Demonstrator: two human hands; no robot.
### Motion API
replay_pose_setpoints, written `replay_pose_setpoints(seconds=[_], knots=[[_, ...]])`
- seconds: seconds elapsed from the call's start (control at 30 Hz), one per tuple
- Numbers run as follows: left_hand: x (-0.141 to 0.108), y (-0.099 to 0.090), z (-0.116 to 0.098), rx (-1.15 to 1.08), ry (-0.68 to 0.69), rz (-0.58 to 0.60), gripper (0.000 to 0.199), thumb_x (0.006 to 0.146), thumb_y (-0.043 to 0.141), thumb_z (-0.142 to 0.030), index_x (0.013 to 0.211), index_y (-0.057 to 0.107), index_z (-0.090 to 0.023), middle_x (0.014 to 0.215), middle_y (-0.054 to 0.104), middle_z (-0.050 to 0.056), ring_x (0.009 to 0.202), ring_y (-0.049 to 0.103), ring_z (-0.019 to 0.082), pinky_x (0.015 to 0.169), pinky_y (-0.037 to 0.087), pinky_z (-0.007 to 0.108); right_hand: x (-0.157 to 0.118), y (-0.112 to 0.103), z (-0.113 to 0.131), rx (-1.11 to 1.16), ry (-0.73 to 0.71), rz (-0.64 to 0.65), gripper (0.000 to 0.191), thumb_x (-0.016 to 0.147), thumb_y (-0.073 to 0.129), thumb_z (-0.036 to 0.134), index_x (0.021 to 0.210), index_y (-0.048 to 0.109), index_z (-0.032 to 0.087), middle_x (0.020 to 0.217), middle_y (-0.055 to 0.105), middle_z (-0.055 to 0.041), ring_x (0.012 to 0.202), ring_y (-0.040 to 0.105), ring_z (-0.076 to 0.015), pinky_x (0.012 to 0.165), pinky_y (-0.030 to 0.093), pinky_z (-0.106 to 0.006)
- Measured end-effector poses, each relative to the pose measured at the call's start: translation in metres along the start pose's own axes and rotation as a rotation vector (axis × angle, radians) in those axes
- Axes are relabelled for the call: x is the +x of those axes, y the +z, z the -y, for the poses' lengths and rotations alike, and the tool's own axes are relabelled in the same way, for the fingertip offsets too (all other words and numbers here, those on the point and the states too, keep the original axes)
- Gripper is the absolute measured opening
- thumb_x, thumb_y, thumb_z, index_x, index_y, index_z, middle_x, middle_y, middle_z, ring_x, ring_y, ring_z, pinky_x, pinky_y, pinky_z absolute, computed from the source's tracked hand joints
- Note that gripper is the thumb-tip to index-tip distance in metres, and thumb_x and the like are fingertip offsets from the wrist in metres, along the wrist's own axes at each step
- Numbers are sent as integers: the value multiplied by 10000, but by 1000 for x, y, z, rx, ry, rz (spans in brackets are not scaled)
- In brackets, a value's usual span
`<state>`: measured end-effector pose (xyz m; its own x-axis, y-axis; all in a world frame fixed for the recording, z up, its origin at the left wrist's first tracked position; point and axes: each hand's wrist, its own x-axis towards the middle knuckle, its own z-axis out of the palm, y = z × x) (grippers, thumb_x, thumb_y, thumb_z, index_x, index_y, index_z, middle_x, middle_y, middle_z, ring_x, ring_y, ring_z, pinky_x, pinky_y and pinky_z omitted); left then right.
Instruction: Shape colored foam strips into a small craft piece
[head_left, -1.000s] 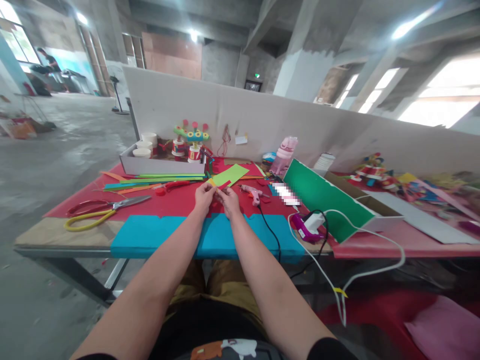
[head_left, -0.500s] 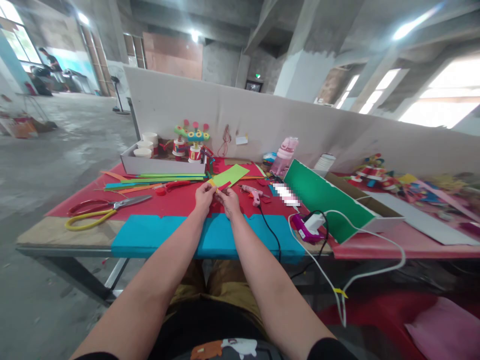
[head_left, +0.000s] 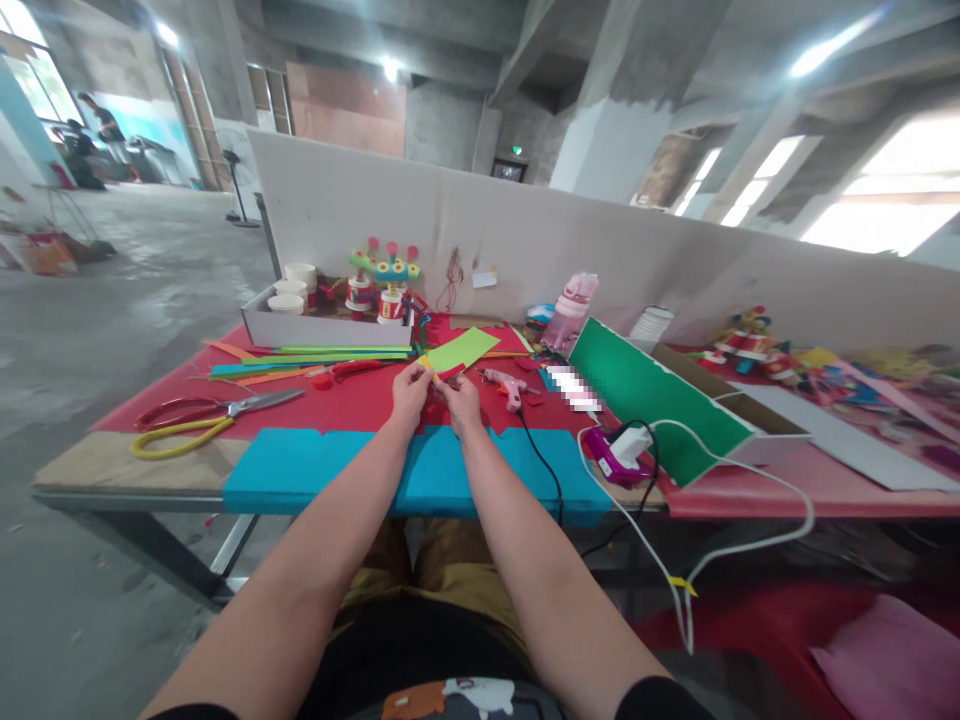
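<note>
My left hand (head_left: 410, 392) and my right hand (head_left: 460, 402) meet above the red table cover. Between their fingertips is a small yellow piece of paper (head_left: 427, 364), pinched from both sides and mostly covered by the fingers. A bit of red (head_left: 454, 371) shows at my right fingers; whether it is joined to the yellow piece I cannot tell. Just beyond the hands lies a light green sheet of paper (head_left: 463, 348). To the right of my right hand, a pink glue gun (head_left: 510, 387) rests on the table with its black cord running toward the front edge.
Large scissors (head_left: 217, 415) with red and yellow handles lie at left, near coloured paper strips (head_left: 337, 355). Behind them stands a white box (head_left: 326, 330) with paper cups and cup figures. At right are a purple power strip (head_left: 615, 460), white cable and green-sided box (head_left: 652, 400).
Both hands stay at the same place with the yellow paper between them. Only slight finger movement shows; the things on the table lie as before.
</note>
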<state>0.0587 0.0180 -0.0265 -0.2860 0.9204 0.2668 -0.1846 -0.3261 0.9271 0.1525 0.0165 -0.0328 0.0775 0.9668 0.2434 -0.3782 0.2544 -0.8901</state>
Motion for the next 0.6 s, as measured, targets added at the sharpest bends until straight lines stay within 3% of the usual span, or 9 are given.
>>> replay_pose_setpoints(seconds=[0.3,0.6], knots=[[0,1,-1,-43,-59,24,283,684,674,-421,631,558,-169,532,535,-26,502,490,97,502,395,211,6,-2,-2,76,55,-138,226,603,775,246,720,601,162,632,685,3,646,682,-169,700,577,-316],[2,3,2,-9,-35,82,234,604,751,-348,704,688,-146,622,638,11,579,550,120,582,433,232,6,-3,-5,80,23,-95,282,607,782,320,750,584,179,691,706,-1,696,690,-177,695,579,-322]])
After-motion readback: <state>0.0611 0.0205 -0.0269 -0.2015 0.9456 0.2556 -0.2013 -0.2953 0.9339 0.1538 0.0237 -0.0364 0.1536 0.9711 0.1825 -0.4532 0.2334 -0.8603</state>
